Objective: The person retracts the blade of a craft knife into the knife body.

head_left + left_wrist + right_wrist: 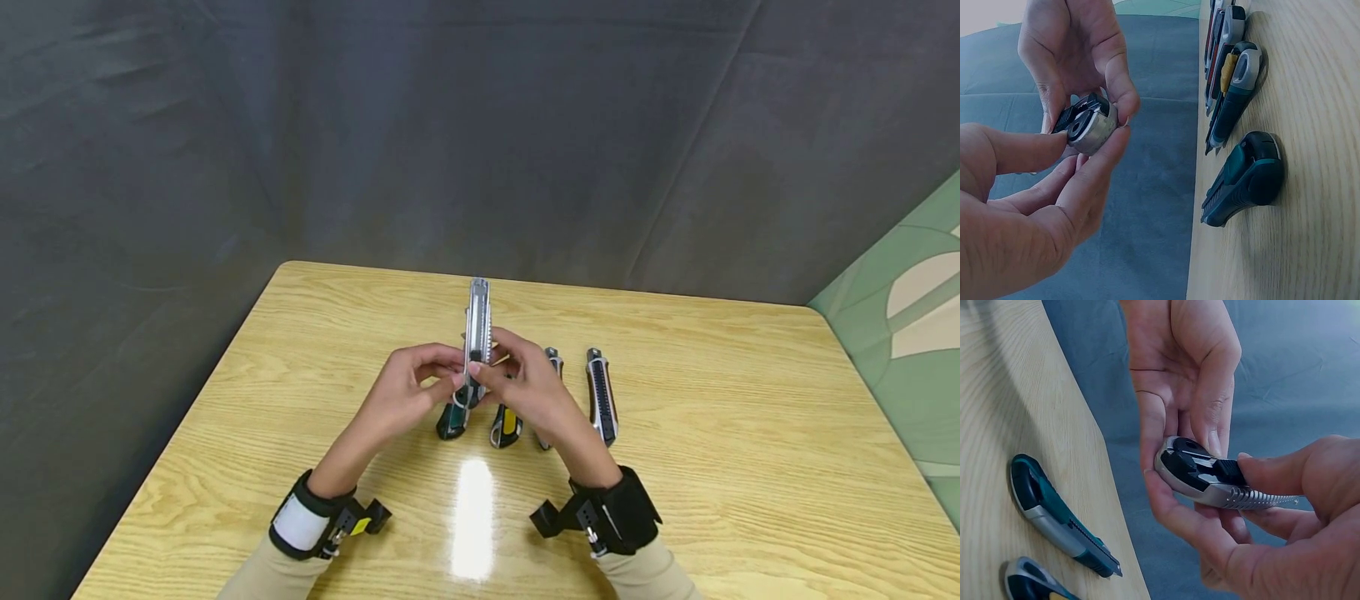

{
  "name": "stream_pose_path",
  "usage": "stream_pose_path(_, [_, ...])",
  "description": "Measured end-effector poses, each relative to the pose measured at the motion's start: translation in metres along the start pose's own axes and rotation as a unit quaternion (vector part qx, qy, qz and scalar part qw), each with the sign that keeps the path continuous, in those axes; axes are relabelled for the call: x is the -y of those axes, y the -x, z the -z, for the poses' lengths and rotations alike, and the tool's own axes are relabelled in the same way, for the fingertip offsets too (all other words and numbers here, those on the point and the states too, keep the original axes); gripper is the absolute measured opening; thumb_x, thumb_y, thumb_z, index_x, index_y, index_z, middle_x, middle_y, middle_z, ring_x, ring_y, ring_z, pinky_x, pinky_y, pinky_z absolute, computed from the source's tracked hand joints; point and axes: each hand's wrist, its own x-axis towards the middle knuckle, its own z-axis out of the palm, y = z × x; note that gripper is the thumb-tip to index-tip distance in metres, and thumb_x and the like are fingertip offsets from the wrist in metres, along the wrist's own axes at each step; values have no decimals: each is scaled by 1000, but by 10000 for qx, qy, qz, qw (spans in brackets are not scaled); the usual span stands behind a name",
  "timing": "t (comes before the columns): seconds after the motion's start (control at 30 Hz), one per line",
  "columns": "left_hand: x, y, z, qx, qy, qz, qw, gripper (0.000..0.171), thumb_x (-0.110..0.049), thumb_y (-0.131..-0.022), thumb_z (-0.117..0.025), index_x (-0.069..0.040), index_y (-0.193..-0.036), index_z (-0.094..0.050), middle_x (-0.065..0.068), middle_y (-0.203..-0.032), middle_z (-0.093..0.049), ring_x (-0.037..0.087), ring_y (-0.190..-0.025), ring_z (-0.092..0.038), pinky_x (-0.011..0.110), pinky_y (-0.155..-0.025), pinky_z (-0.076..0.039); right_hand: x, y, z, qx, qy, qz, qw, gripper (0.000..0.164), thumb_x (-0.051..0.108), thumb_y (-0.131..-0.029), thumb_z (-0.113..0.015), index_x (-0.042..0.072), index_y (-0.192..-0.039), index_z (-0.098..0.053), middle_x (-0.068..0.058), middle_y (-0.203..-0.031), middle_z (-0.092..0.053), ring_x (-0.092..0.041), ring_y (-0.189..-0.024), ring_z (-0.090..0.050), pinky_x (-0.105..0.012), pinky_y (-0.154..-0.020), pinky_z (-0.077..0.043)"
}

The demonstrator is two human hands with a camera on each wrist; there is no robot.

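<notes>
A silver utility knife (477, 321) with a black slider is held up over the table, its long front end pointing away from me. My left hand (405, 390) pinches its near end between thumb and fingers from the left. From the other side my right hand (531, 385) grips it too, the thumb (1272, 472) against the black slider (1229, 472) in the right wrist view. Ridges line one edge of the silver body (1235, 495). In the left wrist view the rounded end of the knife (1094, 130) faces the camera.
On the wooden table (712, 467) lie a green utility knife (1247, 178), a yellow-and-dark one (510, 425) and two silver-and-black ones, one (602, 396) at the right and another (553, 360) partly behind my right hand. A dark cloth (480, 142) hangs behind the table.
</notes>
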Motion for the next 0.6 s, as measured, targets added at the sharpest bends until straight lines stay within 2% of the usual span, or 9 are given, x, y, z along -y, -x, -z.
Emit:
stream_pose_path(0.1, [0, 0, 0, 7, -9, -17, 10000, 22, 0, -87, -60, 2, -109, -64, 21, -104, -64, 30, -89, -62, 36, -67, -53, 0, 0, 0, -30, 96, 20, 9999, 29, 6, -90, -61, 11, -118, -57, -20, -98, -50, -35, -82, -56, -48, -68, -60])
stream_pose_path(0.23, [0, 0, 0, 24, 48, 16, 10000, 22, -1, -88, -60, 2, -109, -64, 21, -102, -65, 30, -89, -63, 45, -69, -55, 0, 1, 0, -37, 252, 34, 9997, 35, 6, -88, -63, 9, -122, -56, -21, -99, -51, -34, -82, -55, -41, -65, -61])
stream_pose_path(0.5, [0, 0, -2, 92, 151, 8, 9998, 21, -1, -87, -62, 4, -107, -63, 22, -102, -64, 33, -88, -62, 51, -71, -57, 2, 4, 3, 69, 536, 119, 9985, 42, 4, -87, -64, 9, -127, -53, -22, -99, -52, -32, -81, -57, -41, -63, -61])
stream_pose_path(0.6, [0, 1, -3, 90, 154, -6, 9998, 21, -1, -86, -62, 5, -107, -63, 23, -101, -64, 33, -88, -62, 53, -71, -57, 15, 9, 1, 96, 670, 104, 9977, 43, 0, -87, -62, 3, -128, -51, -24, -99, -52, -31, -82, -57, -40, -63, -61])
